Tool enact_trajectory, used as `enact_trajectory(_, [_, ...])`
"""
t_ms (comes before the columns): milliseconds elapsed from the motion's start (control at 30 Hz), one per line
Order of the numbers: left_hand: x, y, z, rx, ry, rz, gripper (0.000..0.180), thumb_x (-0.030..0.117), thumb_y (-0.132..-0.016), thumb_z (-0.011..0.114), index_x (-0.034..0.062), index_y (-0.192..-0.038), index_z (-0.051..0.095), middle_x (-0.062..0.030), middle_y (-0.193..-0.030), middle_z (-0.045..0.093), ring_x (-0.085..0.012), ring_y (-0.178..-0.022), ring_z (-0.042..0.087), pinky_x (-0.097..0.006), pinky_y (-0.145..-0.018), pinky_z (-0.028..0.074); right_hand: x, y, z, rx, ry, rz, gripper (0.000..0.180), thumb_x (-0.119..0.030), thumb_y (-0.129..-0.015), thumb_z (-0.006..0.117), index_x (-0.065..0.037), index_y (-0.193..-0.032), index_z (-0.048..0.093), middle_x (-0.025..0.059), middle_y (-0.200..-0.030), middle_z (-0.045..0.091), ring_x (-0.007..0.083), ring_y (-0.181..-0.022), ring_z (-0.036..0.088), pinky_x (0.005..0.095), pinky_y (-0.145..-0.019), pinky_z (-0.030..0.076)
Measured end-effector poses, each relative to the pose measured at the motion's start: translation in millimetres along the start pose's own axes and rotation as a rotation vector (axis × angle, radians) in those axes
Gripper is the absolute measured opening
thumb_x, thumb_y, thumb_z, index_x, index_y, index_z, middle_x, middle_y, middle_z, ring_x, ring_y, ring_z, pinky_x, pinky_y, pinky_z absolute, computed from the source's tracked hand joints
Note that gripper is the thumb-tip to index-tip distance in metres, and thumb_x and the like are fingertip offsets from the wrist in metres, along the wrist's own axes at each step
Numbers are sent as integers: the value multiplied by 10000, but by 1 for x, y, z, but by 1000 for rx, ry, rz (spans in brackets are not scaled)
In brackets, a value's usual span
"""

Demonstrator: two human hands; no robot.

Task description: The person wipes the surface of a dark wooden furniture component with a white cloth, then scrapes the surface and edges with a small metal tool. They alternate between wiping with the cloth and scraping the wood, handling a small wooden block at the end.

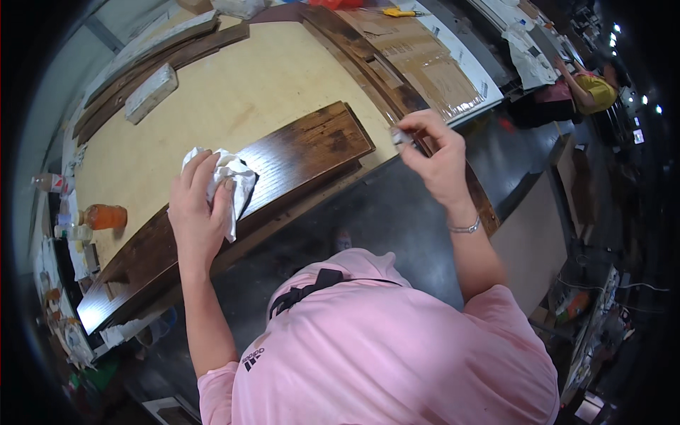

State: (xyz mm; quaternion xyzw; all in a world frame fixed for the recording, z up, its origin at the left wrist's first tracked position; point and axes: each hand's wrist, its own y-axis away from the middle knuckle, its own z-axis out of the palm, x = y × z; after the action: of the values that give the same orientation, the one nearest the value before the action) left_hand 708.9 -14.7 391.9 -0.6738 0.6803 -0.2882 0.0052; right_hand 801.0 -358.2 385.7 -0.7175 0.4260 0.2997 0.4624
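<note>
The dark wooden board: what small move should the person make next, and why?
Perhaps slide the left hand along the dark wooden board toward its right end: that hand holds a crumpled white wipe against the glossy top, and dark patches show near that end.

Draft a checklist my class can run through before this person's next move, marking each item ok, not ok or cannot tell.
1. Left hand grips the crumpled white wipe: ok.
2. Wipe is over the dark wooden board: ok.
3. Board's top is even in colour: not ok; darker patches show near its right end.
4. Small pale object pinched in the right hand is identifiable: cannot tell; too small and partly hidden by fingers.
5. Wrists are free of jewellery: not ok; a bracelet is on the right one.
6. Orange bottle stands apart from the board: ok.
</note>
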Motion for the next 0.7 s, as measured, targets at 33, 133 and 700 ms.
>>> enact_trajectory(33, [-3,2,-3,1,32,-12,353,189,-865,683,58,-1192,665,-135,-1288,625,-351,-1146,596,-433,-983,456,-7,-1,13,-9,-21,-18,207,34,-781,700,-15,-982,695,48,-980,661,134,-899,630,272,-783,502])
enact_trajectory(133, [-18,8,-9,-23,8,10,437,253,-818,726,84,-1216,666,-123,-1326,612,-351,-1214,556,-495,-1041,388,-35,-3,53,-222,-859,252,330,-7,-795,702,21,-1114,622,105,-1045,636,166,-972,624,300,-864,506])
enact_trajectory(700, [-161,118,-229,492,-191,-128,346,33,-717,705,47,-1063,715,-100,-932,678,-291,-926,629,-400,-814,491,-128,6,199,-304,273,-324,579,-71,-720,752,-32,-1281,613,210,-1346,533,377,-1250,509,430,-1080,383])
